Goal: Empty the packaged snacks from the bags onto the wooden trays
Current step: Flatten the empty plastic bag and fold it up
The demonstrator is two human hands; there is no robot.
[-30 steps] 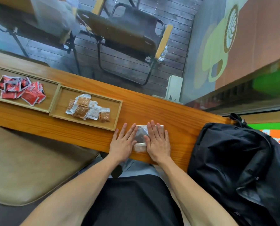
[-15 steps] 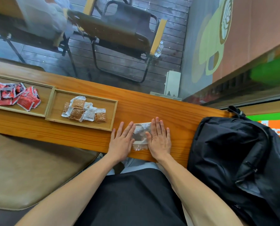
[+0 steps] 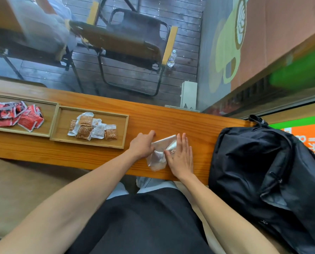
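Clear plastic lies under the fingers (image 3: 183, 142) of the right hand (image 3: 180, 156), which are straight and close together and press the empty bag (image 3: 159, 153) flat on the counter (image 3: 189, 125). The left hand (image 3: 143, 143) has its fingers curled, and they seem to pinch the bag's edge at 9 o'clock, though the exact grip is hard to see. The bag looks flattened and folded, with nothing inside it.

At 9 o'clock from the hands, the near wooden tray (image 3: 61, 131) holds the brown packets (image 3: 90, 128). Further at 9 o'clock, touching it, the far wooden tray (image 3: 46, 110) holds the red packets (image 3: 15, 116). At 3 o'clock a black backpack (image 3: 263, 171) rests on the end of the counter.

I judge that both bags are already emptied and the step in hand is tidying the empty bag. The next move probably needs one more fold, or putting the bag aside, with light pressure so the slippery plastic does not spring open.
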